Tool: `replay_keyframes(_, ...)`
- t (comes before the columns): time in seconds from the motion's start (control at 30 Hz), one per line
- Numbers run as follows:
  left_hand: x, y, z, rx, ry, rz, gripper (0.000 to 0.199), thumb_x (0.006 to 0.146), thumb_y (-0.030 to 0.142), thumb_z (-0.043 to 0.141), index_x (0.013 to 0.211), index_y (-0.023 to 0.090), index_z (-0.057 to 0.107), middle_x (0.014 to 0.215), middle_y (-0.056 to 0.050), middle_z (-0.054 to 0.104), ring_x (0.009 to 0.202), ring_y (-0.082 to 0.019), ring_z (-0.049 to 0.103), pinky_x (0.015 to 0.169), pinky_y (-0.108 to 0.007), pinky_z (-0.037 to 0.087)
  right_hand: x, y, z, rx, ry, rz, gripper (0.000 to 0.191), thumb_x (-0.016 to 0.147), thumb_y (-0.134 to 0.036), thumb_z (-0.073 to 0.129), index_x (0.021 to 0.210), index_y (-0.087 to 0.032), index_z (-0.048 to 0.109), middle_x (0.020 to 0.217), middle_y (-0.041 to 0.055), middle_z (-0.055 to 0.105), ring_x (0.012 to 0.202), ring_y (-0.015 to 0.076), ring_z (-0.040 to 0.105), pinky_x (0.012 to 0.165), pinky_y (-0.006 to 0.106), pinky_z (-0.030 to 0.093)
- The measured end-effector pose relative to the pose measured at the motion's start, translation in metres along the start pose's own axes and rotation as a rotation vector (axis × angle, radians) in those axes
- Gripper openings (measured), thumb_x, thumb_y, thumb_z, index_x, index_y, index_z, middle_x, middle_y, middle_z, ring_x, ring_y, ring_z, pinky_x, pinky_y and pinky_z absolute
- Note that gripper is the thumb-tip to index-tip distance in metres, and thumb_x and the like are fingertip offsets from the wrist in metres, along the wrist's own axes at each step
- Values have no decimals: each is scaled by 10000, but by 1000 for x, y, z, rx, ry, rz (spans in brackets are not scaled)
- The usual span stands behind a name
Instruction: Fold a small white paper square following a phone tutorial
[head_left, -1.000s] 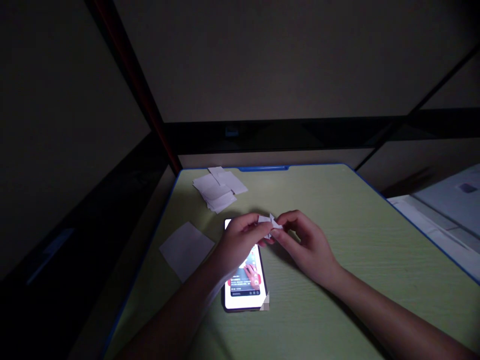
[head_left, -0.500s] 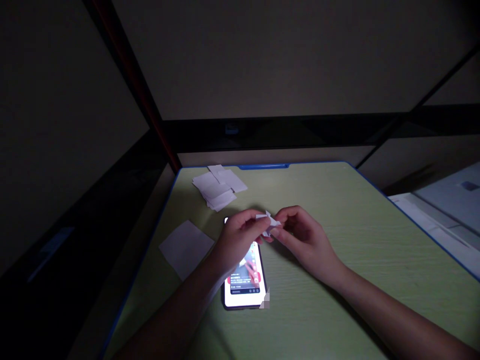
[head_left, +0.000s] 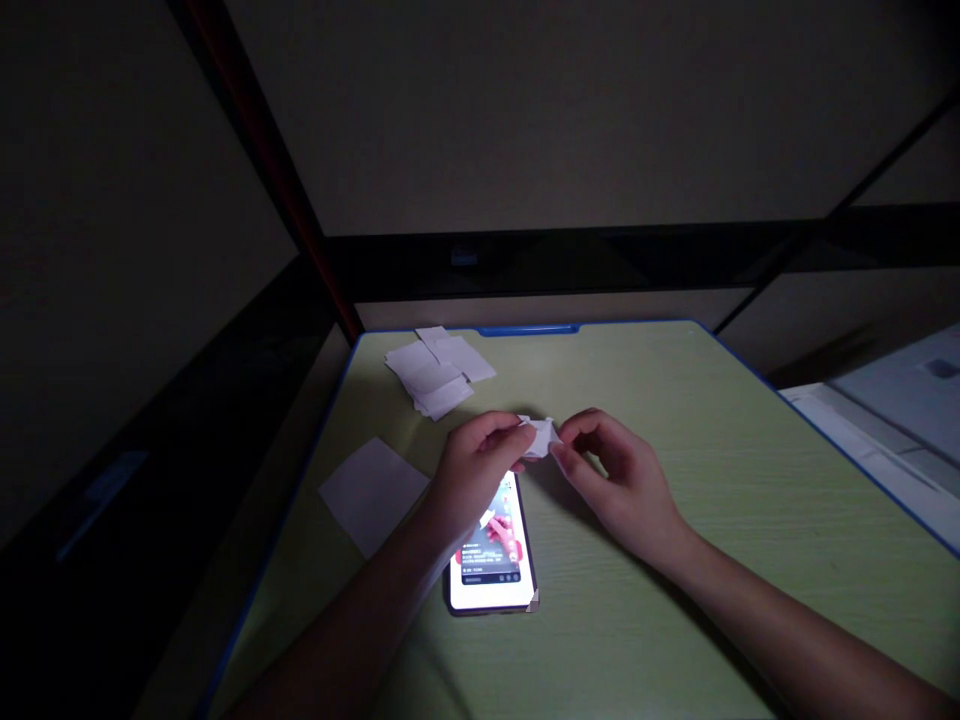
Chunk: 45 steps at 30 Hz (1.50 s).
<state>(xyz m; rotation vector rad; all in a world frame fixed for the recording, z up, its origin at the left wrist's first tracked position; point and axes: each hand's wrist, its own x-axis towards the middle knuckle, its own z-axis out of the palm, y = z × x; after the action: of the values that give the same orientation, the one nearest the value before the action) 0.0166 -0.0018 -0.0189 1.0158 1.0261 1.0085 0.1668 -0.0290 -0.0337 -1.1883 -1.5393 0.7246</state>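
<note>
A small piece of folded white paper (head_left: pixel 539 438) is held up between my two hands, over the upper end of a phone. My left hand (head_left: pixel 480 468) pinches its left part, thumb on top and fingers beneath. With thumb and index finger, my right hand (head_left: pixel 616 478) grips the paper's right corner. The phone (head_left: pixel 491 560) lies on the table below my left hand, its lit screen showing a picture of a hand with something white. My left hand and wrist cover part of the phone. How the underside of the paper is folded cannot be seen.
A flat square sheet of paper (head_left: pixel 373 494) lies left of my left forearm, which overlaps its edge. Farther back is a loose pile of white paper pieces (head_left: pixel 431 372). The light green table (head_left: pixel 750 460) has a blue rim. A pale object (head_left: pixel 892 400) stands beyond its right edge.
The folded paper has turned in my hands and now shows a broader flat face. My right fingers have shifted slightly to its right corner. The picture on the phone screen has changed.
</note>
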Motion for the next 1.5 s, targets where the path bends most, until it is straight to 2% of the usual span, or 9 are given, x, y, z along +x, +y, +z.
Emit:
replay_keyframes(0.33,-2,4,1,12,-34,23,95,723,226,630,756,137,627,693,-23,663,626,-125,619,565,-229,435,1,0,-1,84,12,51,56,812,-227,581,783,-194,546,686,-12,546,589,122,485,517,266,393)
replay_keyframes(0.63,-4,2,2,56,-106,102,153,723,241,645,840,147,612,766,-18,651,688,-121,611,605,-220,459,1,1,-4,-36,76,-10,51,784,-193,603,777,-196,552,707,6,592,630,141,538,560,284,427)
replay_keyframes(0.77,-4,1,3,120,-111,124,85,770,241,583,771,158,601,725,-2,624,642,-109,598,608,-230,467,1,0,-4,-80,93,-45,40,785,-179,594,793,-200,561,720,6,601,648,148,547,584,292,441)
replay_keyframes(1.0,-4,6,3,153,-91,149,94,760,177,556,670,171,583,599,20,582,588,-116,565,591,-240,468,1,-7,-7,-46,-10,-132,50,837,-221,568,823,-207,614,781,32,609,708,169,558,620,313,443)
replay_keyframes(1.1,-4,6,2,140,-99,159,93,758,184,558,670,169,586,588,24,576,563,-108,552,573,-231,463,2,-7,-10,17,-42,-101,114,871,-242,532,867,-217,644,801,34,627,737,177,571,649,321,444)
replay_keyframes(1.23,-3,7,2,128,-85,153,91,752,198,561,673,163,588,602,16,590,546,-99,542,555,-220,458,4,-3,-12,152,-58,-7,179,885,-294,523,826,-227,678,771,20,627,738,173,566,660,314,438)
replay_keyframes(1.4,-3,8,1,123,-91,161,91,753,205,567,678,161,594,610,17,580,554,-99,538,558,-218,466,5,0,-10,262,-66,113,69,808,-279,639,819,-225,681,729,4,646,667,147,565,601,281,449)
replay_keyframes(1.5,-4,7,0,145,-116,166,102,762,219,571,691,156,610,619,15,590,574,-104,551,572,-219,454,6,-2,-7,322,-102,155,74,761,-269,690,801,-213,662,717,-3,649,655,135,577,597,262,463)
